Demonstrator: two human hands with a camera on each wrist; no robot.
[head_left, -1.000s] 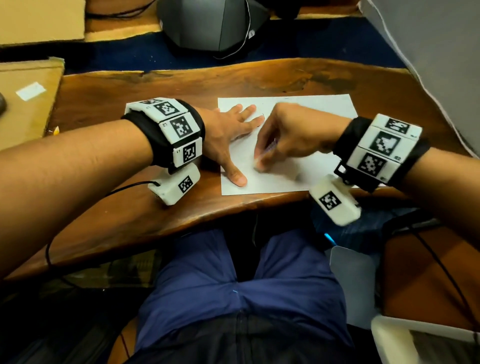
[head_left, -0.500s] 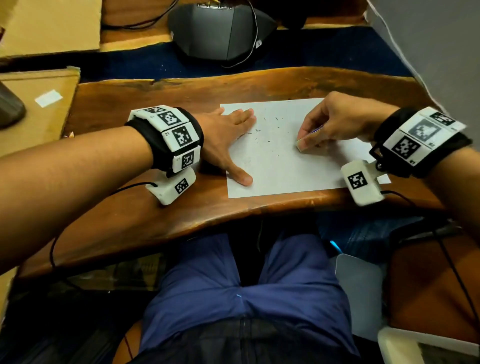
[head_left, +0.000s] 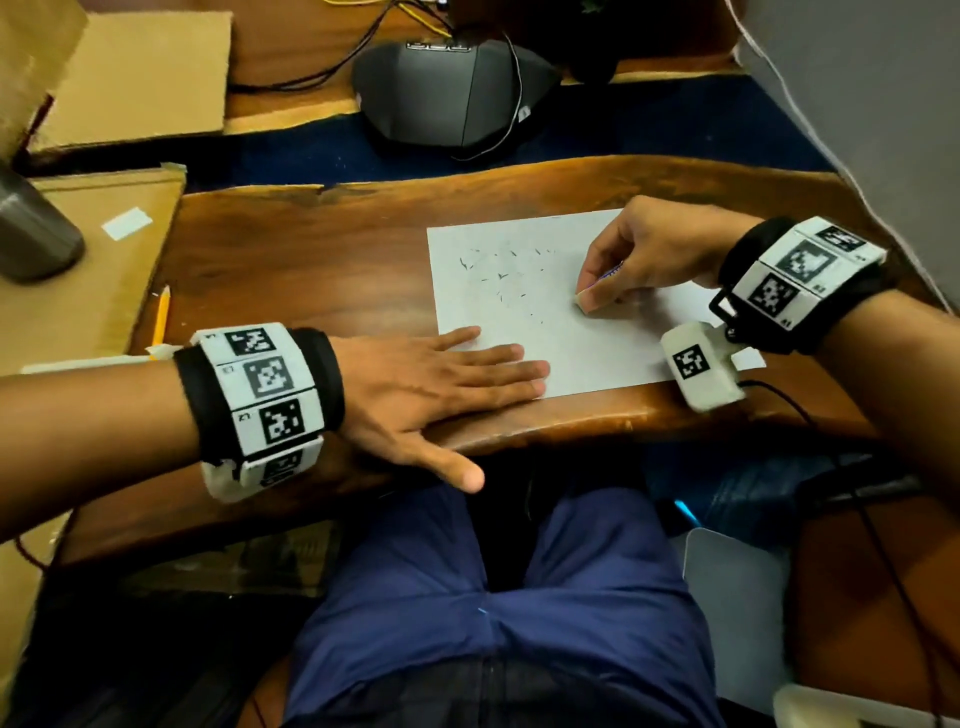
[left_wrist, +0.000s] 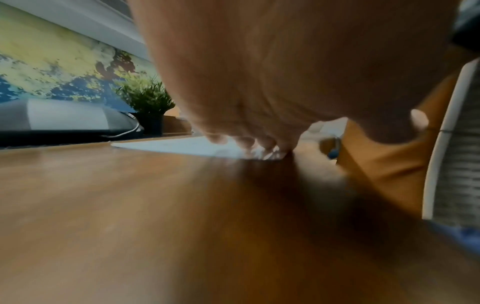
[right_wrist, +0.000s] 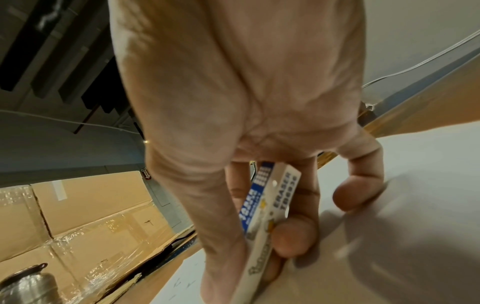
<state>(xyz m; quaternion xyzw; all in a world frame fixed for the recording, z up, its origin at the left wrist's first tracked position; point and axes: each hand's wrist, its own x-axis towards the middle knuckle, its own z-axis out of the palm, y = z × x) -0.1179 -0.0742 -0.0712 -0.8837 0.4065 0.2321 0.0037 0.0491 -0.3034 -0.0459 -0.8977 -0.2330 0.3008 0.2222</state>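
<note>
One view only, rt-wrist cam: legible print on eraser (right_wrist: 281, 195)

Paper sheet (head_left: 519, 338) on wooden table (head_left: 311, 260)

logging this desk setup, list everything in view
table: 1, brown wood, before the person
paper: 1, white, near edge of the table
eraser: 1, white with blue sleeve, tip on the paper
crumbs: many, dark, scattered on the paper
pencil: 1, yellow, table's left edge
flask: 1, grey metal, far left
cardboard: several, tan, left and behind
device: 1, dark grey, beyond the table
plant: 1, green, beside the device
left hand: 1, bare, flat on the paper's near corner
right hand: 1, bare, pinches the eraser
</note>
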